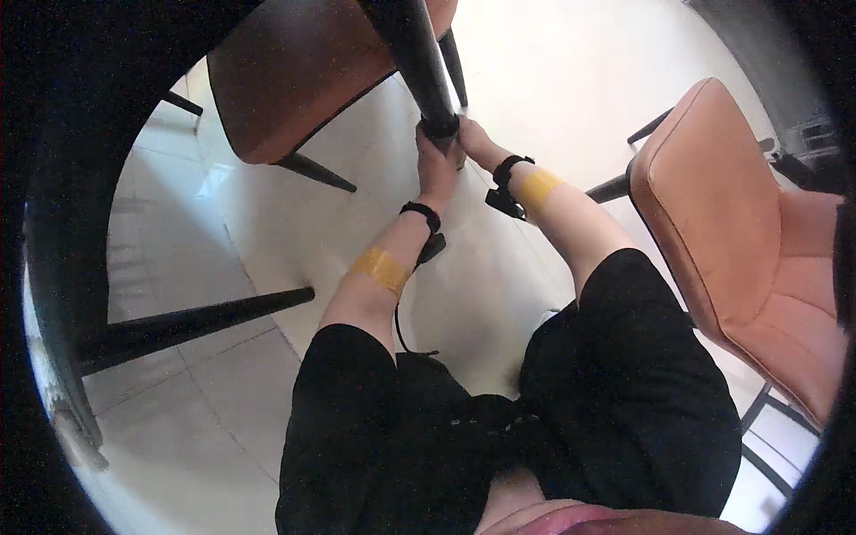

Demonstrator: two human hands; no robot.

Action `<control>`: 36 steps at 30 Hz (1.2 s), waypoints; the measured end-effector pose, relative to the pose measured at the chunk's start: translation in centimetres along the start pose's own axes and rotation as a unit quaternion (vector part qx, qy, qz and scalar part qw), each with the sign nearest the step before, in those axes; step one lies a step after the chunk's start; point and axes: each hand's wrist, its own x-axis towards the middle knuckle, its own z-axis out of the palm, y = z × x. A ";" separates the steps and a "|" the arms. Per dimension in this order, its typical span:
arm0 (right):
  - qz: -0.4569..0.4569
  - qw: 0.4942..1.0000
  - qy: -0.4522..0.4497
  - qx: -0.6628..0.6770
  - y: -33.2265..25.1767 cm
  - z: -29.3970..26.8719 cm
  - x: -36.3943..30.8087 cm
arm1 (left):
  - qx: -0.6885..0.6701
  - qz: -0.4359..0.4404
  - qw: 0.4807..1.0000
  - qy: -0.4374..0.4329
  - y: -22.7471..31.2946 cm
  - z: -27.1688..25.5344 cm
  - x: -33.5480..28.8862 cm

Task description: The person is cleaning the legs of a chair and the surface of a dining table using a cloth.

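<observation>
A thick black table leg (412,67) comes down from the top of the view and tapers toward the floor. Both my arms reach forward to its lower end, where a darker band (440,127) circles it. My left hand (436,169) is closed around the foot of the leg from the near left side. From the right, my right hand (479,144) is closed against the same foot, touching or nearly touching the left. Most fingertips are hidden behind the leg and the hands. Each wrist wears a black strap with a small dark device.
A brown chair (303,85) with dark legs stands at the upper left, close to the table leg. Another tan chair (709,205) is at my right. A second black leg (205,325) slants in from the left over the pale tiled floor (223,392).
</observation>
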 end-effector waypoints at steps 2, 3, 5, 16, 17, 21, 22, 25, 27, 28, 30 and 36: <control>-0.033 0.999 -0.018 -0.027 -0.2 0.5 -0.5 | 0.027 -0.015 1.000 0.006 -0.8 -0.2 -0.5; 0.023 0.997 -0.075 -0.019 -0.3 1.0 -0.6 | 0.038 -0.035 0.999 -0.007 -1.3 -0.4 -0.8; 0.082 0.988 -0.129 -0.011 1.2 1.0 -0.5 | 0.048 -0.056 0.997 -0.024 -1.9 0.3 -1.0; 0.277 0.916 0.004 0.291 13.6 2.9 -1.7 | -0.117 -0.150 0.960 -0.207 -8.2 7.5 -0.3; 0.265 0.915 -0.009 0.304 11.4 4.3 -0.9 | -0.100 -0.145 0.965 -0.195 -9.7 6.0 0.1; 0.288 0.904 -0.057 0.312 7.7 6.2 -1.9 | -0.056 -0.120 0.978 -0.161 -12.6 4.1 -0.5; 0.292 0.903 -0.064 0.309 7.2 6.2 -1.9 | -0.129 -0.215 0.954 -0.163 -12.6 3.9 -0.3; 0.212 0.933 -0.134 0.256 4.4 6.2 -1.5 | -0.154 -0.204 0.960 -0.116 -12.1 1.9 0.5; 0.209 0.949 -0.101 0.212 8.2 0.4 -0.8 | -0.185 -0.173 0.957 -0.141 -7.2 6.5 0.8; 0.200 0.957 -0.097 0.185 9.4 -2.3 -0.4 | -0.191 -0.152 0.959 -0.142 -5.1 8.3 1.0; 0.216 0.934 -0.132 0.251 -1.0 2.8 -2.4 | -0.045 -0.134 0.986 -0.086 -8.7 0.6 0.2; 0.155 0.932 -0.080 0.318 -8.5 -2.3 -2.3 | 0.004 0.015 1.000 -0.003 -1.0 0.6 1.4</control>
